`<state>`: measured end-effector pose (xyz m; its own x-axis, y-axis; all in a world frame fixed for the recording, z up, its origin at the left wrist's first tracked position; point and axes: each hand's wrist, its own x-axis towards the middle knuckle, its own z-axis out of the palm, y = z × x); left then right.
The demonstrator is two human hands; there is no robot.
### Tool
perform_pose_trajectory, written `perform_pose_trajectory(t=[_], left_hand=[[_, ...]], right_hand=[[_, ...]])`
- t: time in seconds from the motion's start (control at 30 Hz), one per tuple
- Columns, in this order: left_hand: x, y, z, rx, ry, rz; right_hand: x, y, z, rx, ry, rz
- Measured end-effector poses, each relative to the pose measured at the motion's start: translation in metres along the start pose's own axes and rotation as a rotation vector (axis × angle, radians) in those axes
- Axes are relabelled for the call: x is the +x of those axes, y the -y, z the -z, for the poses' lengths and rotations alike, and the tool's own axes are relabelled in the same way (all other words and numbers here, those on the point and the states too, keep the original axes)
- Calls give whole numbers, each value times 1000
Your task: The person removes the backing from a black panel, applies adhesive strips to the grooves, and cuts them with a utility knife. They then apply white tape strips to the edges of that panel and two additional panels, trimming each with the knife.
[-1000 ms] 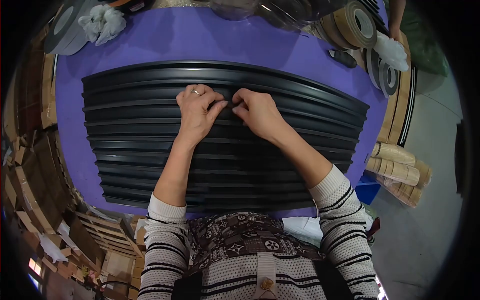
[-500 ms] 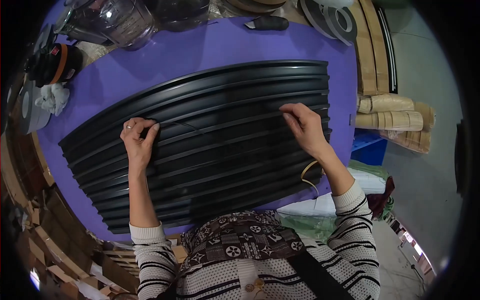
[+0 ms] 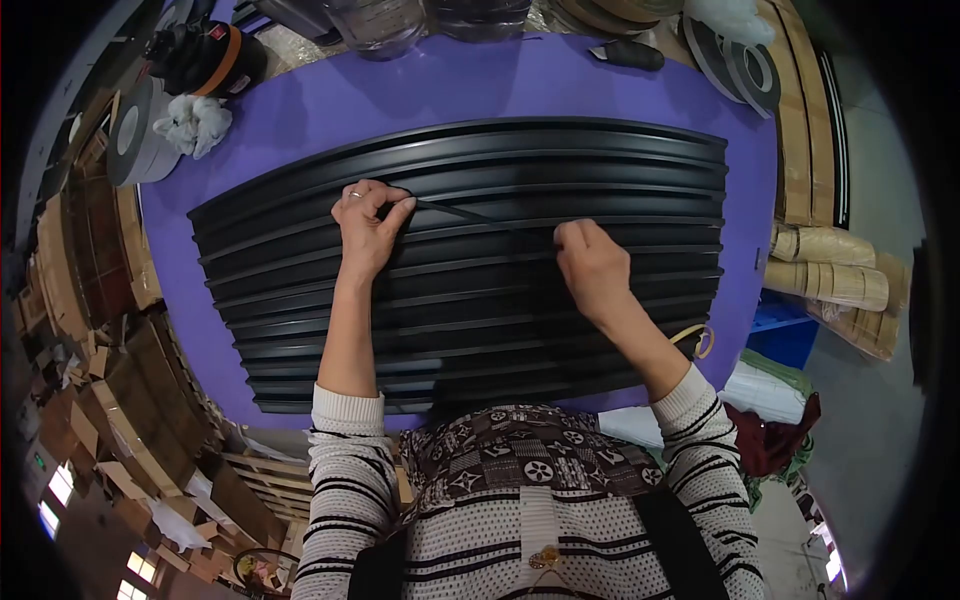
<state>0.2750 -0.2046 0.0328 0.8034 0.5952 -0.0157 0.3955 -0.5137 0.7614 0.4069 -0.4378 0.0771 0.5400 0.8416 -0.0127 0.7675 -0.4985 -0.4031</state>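
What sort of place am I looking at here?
Probably a workshop or packing area: long black ribbed pieces lie across a purple work table, grey tape-like rolls sit at its edges, and cardboard boxes crowd the floor on the left.

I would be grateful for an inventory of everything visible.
Table: one, purple, centre
Ridged strips: several, black, on table
Thin strip: one, black, over ridged strips
Curled strip: one, yellowish, table's near right
Tool: one, black, far right
Tape rolls: several, grey and brown, far edge
Crumpled plastic: two, white, far corners
Container: one, black and orange, far left
Vessels: two or more, clear, far edge
Boxes: many, brown, left
Bin: one, blue, right
Wrapped rolls: several, tan, right
Left hand: one, white-sleeved, pinching thin strip
Right hand: one, white-sleeved, closed on thin strip
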Motion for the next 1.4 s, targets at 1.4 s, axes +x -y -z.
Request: perform_pose_trajectory(t=[1.4], left_hand=[[2,-3,-1,46,27,27]], right_hand=[[-24,-241,73,561,-167,-666]])
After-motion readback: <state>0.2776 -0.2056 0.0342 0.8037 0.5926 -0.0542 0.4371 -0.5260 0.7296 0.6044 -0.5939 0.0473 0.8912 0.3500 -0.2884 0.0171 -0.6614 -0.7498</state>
